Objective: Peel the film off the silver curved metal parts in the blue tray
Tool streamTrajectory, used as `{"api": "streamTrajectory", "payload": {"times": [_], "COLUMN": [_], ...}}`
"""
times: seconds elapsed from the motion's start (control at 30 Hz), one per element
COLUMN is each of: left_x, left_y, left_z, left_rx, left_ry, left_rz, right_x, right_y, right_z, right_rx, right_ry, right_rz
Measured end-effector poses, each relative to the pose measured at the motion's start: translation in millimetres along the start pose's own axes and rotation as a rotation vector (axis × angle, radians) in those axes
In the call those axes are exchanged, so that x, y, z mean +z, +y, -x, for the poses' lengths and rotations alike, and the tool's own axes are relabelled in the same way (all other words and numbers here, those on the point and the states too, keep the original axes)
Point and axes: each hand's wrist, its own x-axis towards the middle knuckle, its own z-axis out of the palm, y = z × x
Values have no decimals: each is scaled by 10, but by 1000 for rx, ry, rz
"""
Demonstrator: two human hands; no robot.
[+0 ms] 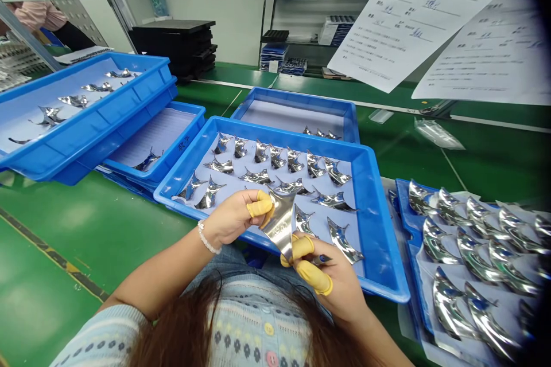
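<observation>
A curved shiny metal piece (280,222) is held up between my two hands, over the front edge of a blue tray (385,223). My left hand (239,213), with yellow finger covers, pinches the piece at its upper left. The lower end is gripped by my right hand (321,272), also in yellow finger covers. A dark pen-like tool (322,260) sticks out between the fingers of my right hand. Several similar metal pieces (295,160) lie in rows on white paper in the tray.
Blue trays (142,92) with a few metal pieces are stacked at the left. Another tray (297,97) sits behind. More pieces (450,206) fill a tray at the right. Papers (387,23) hang at the upper right. A person's sleeve (38,14) shows at the far left.
</observation>
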Motion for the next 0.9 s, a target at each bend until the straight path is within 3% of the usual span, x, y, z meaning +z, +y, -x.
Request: {"api": "streamTrajectory", "payload": {"times": [0.53,0.8,0.9], "left_x": [63,-1,-61], "left_y": [112,79,52], "left_z": [112,94,58], "left_rx": [52,39,32], "left_ry": [26,44,54], "left_rz": [2,-102,-85], "right_x": [-25,-39,-88], "right_y": [156,113,166], "right_z": [12,-27,-13], "right_rx": [107,53,56], "right_ry": [13,54,107], "right_rz": [76,188,109]}}
